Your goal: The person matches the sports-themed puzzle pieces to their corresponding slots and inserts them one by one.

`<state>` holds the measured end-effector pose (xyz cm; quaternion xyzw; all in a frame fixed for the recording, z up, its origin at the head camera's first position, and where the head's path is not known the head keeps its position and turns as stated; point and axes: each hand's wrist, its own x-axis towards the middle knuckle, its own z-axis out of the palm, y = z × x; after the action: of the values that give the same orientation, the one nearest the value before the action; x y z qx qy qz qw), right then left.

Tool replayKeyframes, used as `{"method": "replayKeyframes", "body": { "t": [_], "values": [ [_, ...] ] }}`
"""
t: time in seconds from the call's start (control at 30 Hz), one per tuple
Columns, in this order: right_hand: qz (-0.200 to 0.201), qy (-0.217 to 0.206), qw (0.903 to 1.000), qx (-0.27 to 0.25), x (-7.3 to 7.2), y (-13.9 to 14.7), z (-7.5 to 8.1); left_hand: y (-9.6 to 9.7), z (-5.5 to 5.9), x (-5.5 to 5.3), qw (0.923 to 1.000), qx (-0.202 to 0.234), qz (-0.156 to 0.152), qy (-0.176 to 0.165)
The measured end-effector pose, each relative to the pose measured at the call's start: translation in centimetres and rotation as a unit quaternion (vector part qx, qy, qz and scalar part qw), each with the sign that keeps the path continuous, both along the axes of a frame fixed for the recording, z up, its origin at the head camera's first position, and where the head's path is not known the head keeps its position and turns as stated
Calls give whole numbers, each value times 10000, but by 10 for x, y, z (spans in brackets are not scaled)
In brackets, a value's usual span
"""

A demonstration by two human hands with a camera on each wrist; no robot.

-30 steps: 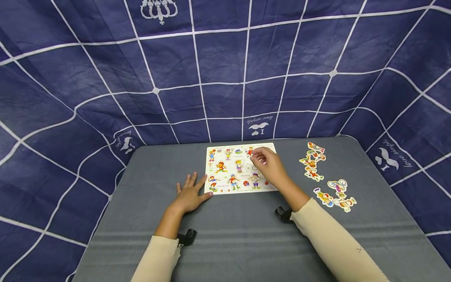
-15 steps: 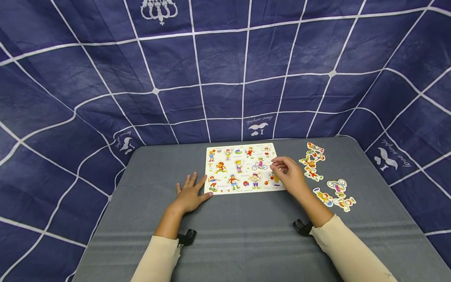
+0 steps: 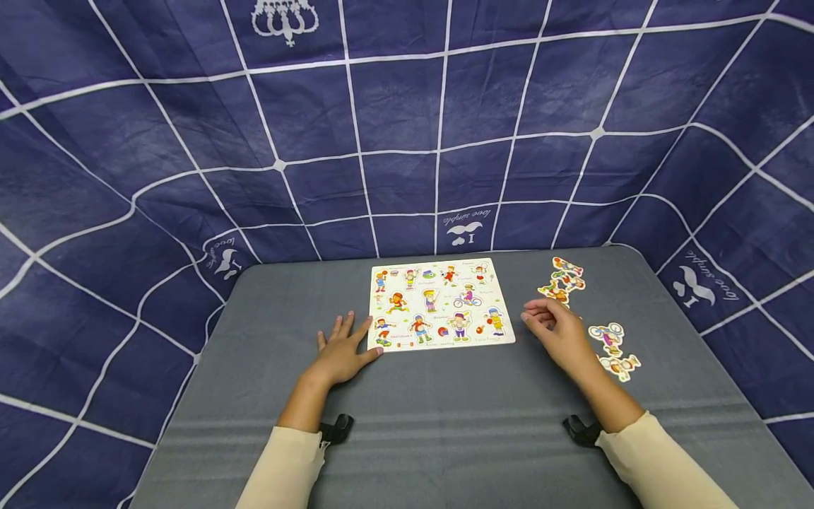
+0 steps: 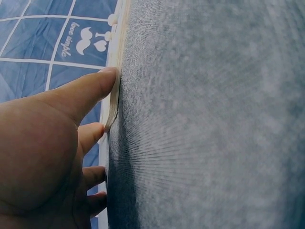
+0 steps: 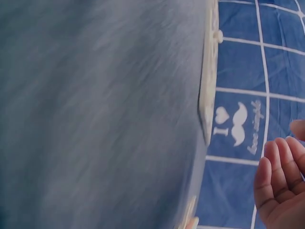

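White, flat, rectangular board (image 3: 448, 291) touches the splayed left hand (image 3: 341, 355).

Left sleeve (image 3: 280, 470), right sleeve (image 3: 661, 463): I am wearing both in plain cream cloth, cuffs (image 3: 300, 437) ending on my forearms (image 3: 302, 408). Left wrist camera (image 3: 338, 428), right wrist camera (image 3: 580, 430): I am carrying both in black, hooked in outline, jutting out beside the cuffs. Left hand (image 3: 342, 355), right hand (image 3: 562, 339): I am showing both bare.

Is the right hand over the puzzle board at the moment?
No, the head view shows the right hand to the right of the puzzle board, with a strip of grey table between them.
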<state>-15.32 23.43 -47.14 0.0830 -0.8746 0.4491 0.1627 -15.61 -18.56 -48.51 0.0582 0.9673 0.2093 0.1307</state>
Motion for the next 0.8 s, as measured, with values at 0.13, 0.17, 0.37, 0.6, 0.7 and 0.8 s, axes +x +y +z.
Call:
{"method": "replayKeyframes", "body": {
  "t": [0.13, 0.17, 0.37, 0.6, 0.7, 0.8],
  "values": [
    [-142, -14, 9997, 192, 10, 16, -3, 0, 0, 0, 10000, -10, 4, -79],
    [-163, -15, 9996, 247, 12, 20, -4, 0, 0, 0, 10000, -4, 1, -96],
    [-153, -211, 9990, 364, 27, 45, -3, 0, 1, 0, 9999, -50, -15, -120],
    [-160, -634, 9947, 793, 41, 73, -4, 0, 3, 0, 10000, -6, -2, -50],
    [-184, -881, 9903, 1055, 47, 82, -4, 1, 3, 1, 10000, 4, -3, -31],
    [-169, -1086, 9854, 1300, 49, 86, -4, 0, 3, 2, 10000, 29, 9, -6]
  ]
}}
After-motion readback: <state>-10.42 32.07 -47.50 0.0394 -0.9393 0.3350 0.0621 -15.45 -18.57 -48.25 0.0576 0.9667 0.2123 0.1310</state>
